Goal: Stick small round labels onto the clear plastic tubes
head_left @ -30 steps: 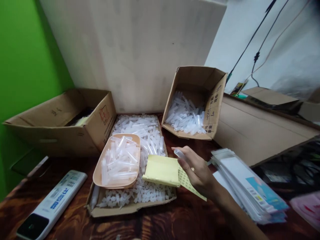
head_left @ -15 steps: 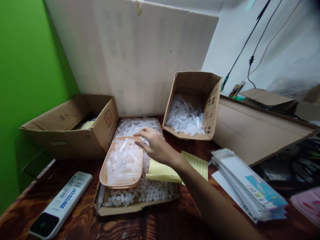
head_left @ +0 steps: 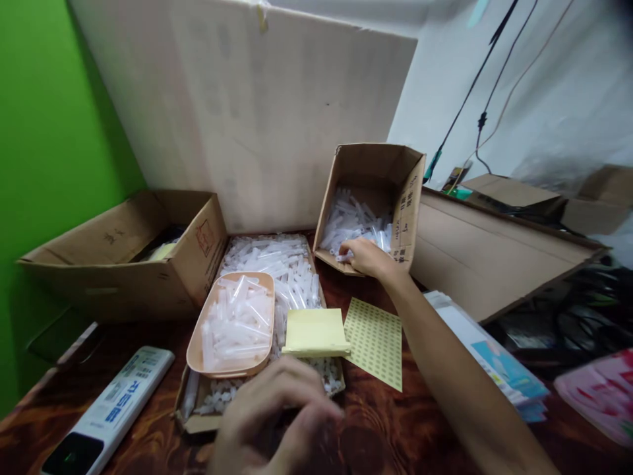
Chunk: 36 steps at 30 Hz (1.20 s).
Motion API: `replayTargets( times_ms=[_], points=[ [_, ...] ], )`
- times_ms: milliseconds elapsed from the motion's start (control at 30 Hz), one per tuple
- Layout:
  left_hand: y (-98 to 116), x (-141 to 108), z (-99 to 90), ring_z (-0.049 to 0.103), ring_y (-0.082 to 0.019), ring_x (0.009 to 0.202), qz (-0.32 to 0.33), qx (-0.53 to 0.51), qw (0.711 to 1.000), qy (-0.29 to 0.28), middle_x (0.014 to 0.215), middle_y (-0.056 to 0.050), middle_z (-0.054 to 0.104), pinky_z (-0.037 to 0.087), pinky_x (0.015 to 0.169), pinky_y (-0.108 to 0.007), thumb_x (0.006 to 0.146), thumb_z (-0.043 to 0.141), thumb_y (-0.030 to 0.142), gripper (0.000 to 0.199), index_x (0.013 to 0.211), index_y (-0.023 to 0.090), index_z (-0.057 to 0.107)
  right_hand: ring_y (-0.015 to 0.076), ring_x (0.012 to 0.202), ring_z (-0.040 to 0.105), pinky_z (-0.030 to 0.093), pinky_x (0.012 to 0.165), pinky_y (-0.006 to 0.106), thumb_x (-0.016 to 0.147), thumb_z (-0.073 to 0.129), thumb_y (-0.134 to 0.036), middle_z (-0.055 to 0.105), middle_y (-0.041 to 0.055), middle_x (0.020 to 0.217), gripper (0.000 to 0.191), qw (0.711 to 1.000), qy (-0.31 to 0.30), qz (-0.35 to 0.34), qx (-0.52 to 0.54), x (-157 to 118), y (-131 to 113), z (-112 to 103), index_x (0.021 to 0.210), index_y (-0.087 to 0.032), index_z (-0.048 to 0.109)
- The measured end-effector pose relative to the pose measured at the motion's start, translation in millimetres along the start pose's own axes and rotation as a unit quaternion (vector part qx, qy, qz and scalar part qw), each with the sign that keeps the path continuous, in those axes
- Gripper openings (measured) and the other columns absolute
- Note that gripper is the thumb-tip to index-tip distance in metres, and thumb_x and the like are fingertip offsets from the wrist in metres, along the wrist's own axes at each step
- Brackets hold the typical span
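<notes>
The table (head_left: pixel 395 429) is dark wood with a bold swirling grain, its finish glossy enough to catch light. Toward its back edge stands a tipped box (head_left: pixel 376 178) of plain brown corrugated cardboard — matt, a little scuffed — holding translucent, smooth plastic tubes (head_left: pixel 353 221). More frosted plastic tubes fill the shallow cardboard tray (head_left: pixel 198 422) and the peach plastic dish (head_left: pixel 198 343), whose rim looks smooth and softly shiny. The yellow pad (head_left: pixel 316 330) is matt paper; the sticker sheet (head_left: pixel 374 343) beside it is paper too, dotted and flat. Near the left edge, the white remote (head_left: pixel 109 409) is smooth plastic. The packets (head_left: pixel 499 369) at the right edge are glossy film.
</notes>
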<state>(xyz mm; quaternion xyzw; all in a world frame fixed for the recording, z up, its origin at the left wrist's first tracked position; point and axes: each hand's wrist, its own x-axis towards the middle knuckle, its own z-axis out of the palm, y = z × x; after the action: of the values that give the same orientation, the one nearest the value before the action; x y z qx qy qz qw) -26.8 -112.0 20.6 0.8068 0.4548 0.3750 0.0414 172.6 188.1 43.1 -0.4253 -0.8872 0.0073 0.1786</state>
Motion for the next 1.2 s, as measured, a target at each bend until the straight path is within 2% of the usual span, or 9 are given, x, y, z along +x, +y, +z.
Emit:
replayTargets(
  times_ms=[133,267,500,667,767,867,1000,1100,1200],
  points=[
    [-27,5,20.9,0.072,-0.018,0.076,-0.099,0.006,0.989,-0.111,0.089,-0.006,0.072,0.058,0.067,-0.025,0.095,0.048,0.006,0.025,0.090,0.020,0.068,0.0274,0.094,0.062,0.046,0.092,0.042,0.087,0.067,-0.010,0.069,0.0083,0.091,0.009,0.998,0.048,-0.040,0.003,-1,-12,-2,0.088,-0.019,0.067],
    [-43,4,40.4,0.072,-0.023,0.097,-0.162,0.102,0.962,-0.194,0.107,-0.010,0.074,0.058,0.082,-0.029,0.084,0.047,-0.007,0.038,0.100,0.019,0.070,0.0332,0.107,0.056,0.043,0.097,0.049,0.095,0.053,-0.014,0.064,0.0164,0.109,0.013,0.987,0.136,-0.082,0.022,-24,-40,-11,0.106,-0.016,0.059],
    [-42,19,51.4,0.073,-0.022,0.087,-0.138,0.076,0.965,-0.212,0.099,-0.008,0.075,0.056,0.077,-0.028,0.088,0.052,-0.003,0.029,0.094,0.019,0.069,0.0281,0.090,0.060,0.052,0.083,0.044,0.098,0.050,-0.013,0.066,0.0126,0.097,0.018,0.939,0.214,-0.252,0.095,-103,-73,12,0.115,-0.018,0.052],
    [-58,28,50.4,0.073,-0.023,0.087,-0.119,0.062,0.970,-0.201,0.098,-0.008,0.076,0.057,0.079,-0.030,0.088,0.057,0.000,0.022,0.094,0.017,0.068,0.0266,0.091,0.063,0.055,0.080,0.042,0.098,0.050,-0.011,0.067,0.0134,0.104,0.031,0.939,0.201,-0.210,0.185,-143,-77,45,0.129,-0.017,0.048],
    [-64,30,45.6,0.073,-0.020,0.080,-0.105,0.033,0.982,-0.153,0.092,-0.007,0.076,0.057,0.073,-0.027,0.090,0.058,0.004,0.018,0.092,0.017,0.069,0.0262,0.091,0.064,0.056,0.080,0.041,0.100,0.047,-0.013,0.066,0.0132,0.103,0.025,0.939,0.171,-0.187,0.232,-150,-84,56,0.124,-0.017,0.053],
    [-59,30,41.8,0.073,-0.019,0.080,-0.092,-0.035,0.995,-0.012,0.088,-0.004,0.075,0.058,0.073,-0.026,0.094,0.059,0.014,0.014,0.094,0.020,0.071,0.0256,0.092,0.064,0.056,0.080,0.039,0.100,0.047,-0.015,0.066,0.0127,0.102,0.022,0.929,0.135,-0.163,0.302,-150,-91,61,0.121,-0.016,0.055],
    [-48,40,41.8,0.074,-0.017,0.070,-0.255,-0.157,0.939,0.166,0.083,-0.001,0.076,0.060,0.065,-0.023,0.090,0.069,0.027,0.009,0.097,0.021,0.067,0.0223,0.092,0.065,0.052,0.081,0.034,0.100,0.050,-0.018,0.065,0.0089,0.103,0.020,0.903,0.093,-0.071,0.414,-153,-98,60,0.118,-0.019,0.058],
    [-45,54,44.1,0.075,-0.019,0.068,-0.340,-0.247,0.889,0.183,0.074,-0.002,0.076,0.060,0.062,-0.023,0.085,0.075,0.033,0.017,0.093,0.019,0.069,0.0218,0.093,0.064,0.050,0.082,0.034,0.099,0.052,-0.020,0.065,0.0071,0.103,0.017,0.887,0.094,-0.021,0.451,-154,-99,58,0.114,-0.020,0.060],
    [-48,63,47.8,0.075,-0.017,0.080,-0.268,-0.241,0.918,0.164,0.088,-0.004,0.077,0.060,0.070,-0.022,0.084,0.076,0.027,0.010,0.091,0.020,0.079,0.0214,0.094,0.063,0.048,0.082,0.032,0.099,0.053,-0.021,0.065,0.0063,0.105,0.017,0.878,0.106,-0.001,0.467,-154,-98,56,0.114,-0.021,0.061]
  ],
)
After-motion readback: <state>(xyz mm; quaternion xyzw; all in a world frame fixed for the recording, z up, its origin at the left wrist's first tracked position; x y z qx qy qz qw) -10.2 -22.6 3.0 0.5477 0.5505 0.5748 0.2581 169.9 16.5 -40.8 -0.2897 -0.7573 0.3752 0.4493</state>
